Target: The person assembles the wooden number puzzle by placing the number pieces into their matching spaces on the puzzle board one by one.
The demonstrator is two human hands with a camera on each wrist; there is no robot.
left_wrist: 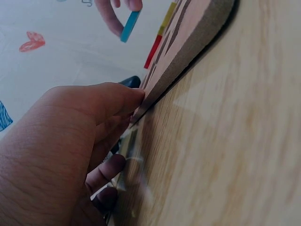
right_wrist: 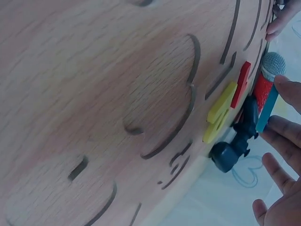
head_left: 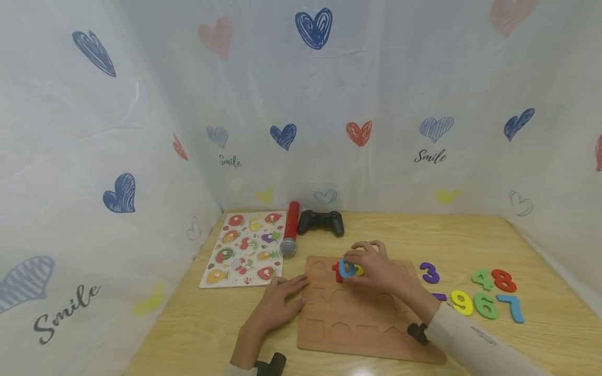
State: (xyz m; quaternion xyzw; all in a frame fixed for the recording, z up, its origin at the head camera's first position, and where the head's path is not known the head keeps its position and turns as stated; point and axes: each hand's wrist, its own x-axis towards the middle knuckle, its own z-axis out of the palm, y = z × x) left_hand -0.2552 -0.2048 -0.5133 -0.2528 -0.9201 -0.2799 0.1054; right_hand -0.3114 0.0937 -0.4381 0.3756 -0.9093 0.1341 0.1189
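Note:
A wooden number puzzle board [head_left: 324,334] with recessed shapes lies on the table. My right hand [head_left: 373,269] is above its far part, pinching a blue number piece [head_left: 346,269] that looks like a 0 between thumb and fingers. In the right wrist view the blue piece [right_wrist: 267,109] appears edge-on, raised off the board. Below it, a red 1 [right_wrist: 241,84] and a yellow 2 [right_wrist: 220,112] stand up from the board surface. My left hand [head_left: 277,303] rests at the board's left edge, fingers extended, its fingertips touching the side [left_wrist: 162,87].
To the right lie loose number pieces: a purple 3 [head_left: 430,272], green 4 [head_left: 482,280], red 8 [head_left: 504,280], yellow 9 [head_left: 462,303], green 6 [head_left: 485,305] and blue 7 [head_left: 512,307]. A fruit board [head_left: 244,250], red microphone [head_left: 291,222] and black game controller [head_left: 321,223] lie behind.

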